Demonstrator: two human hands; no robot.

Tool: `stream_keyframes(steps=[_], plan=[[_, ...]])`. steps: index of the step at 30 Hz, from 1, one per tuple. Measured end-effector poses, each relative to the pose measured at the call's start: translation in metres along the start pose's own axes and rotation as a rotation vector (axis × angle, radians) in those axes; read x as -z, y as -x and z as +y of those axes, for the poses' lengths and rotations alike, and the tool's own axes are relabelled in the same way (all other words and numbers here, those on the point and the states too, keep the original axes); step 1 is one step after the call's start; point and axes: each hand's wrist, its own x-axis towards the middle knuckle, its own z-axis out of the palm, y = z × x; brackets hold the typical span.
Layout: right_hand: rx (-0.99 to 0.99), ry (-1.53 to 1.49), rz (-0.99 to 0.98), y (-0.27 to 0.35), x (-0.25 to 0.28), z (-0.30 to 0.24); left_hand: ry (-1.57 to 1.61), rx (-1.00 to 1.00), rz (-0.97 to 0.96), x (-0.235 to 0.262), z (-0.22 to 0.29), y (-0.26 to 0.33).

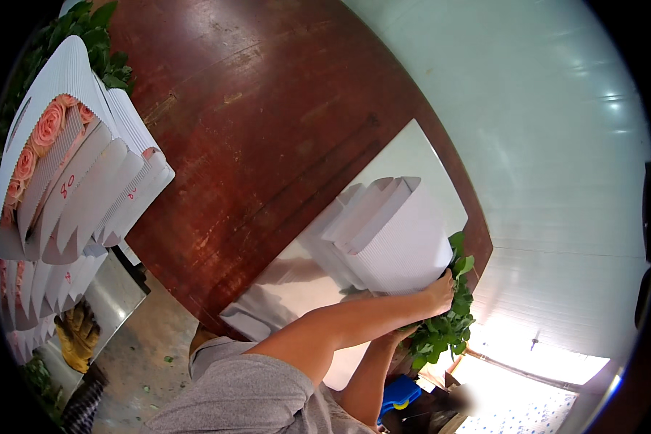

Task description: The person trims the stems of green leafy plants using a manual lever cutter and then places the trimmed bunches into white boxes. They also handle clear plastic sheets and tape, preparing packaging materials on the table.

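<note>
A bunch wrapped in white corrugated cardboard point(401, 246) lies on a shiny metal sheet point(419, 155) at the right of the table. Green leafy stems point(441, 336) stick out of its right end; any blooms inside are hidden. My left hand point(440, 291) reaches across the near side of the wrap, its fingers curled on the end where the leaves come out. Lower down, my right hand point(399, 334) is under the near side of the leaves, its fingers mostly hidden. A blue tool with a yellow wheel, like a tape dispenser point(399, 396), is close to my right forearm.
The worn red-brown table point(267, 116) runs to a pale wall point(528, 145). Stacked cardboard-wrapped pink roses point(49, 126) stand at the left, leaves behind them. Below are a yellow-brown glove point(77, 336), a metal surface point(116, 289) and floor with scattered leaf bits.
</note>
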Motion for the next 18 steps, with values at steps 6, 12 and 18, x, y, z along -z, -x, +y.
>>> stream_keyframes(steps=[6, 12, 18], plan=[[0.003, 0.031, -0.007, -0.002, 0.002, -0.001, 0.019, 0.025, -0.001, -0.005, -0.007, 0.001], [0.038, 0.097, -0.017, -0.010, 0.014, 0.004, 0.034, 0.020, -0.028, -0.012, -0.007, -0.003], [-0.067, -0.080, -0.076, 0.001, 0.006, 0.012, 0.053, -0.027, -0.066, -0.017, -0.012, -0.005]])
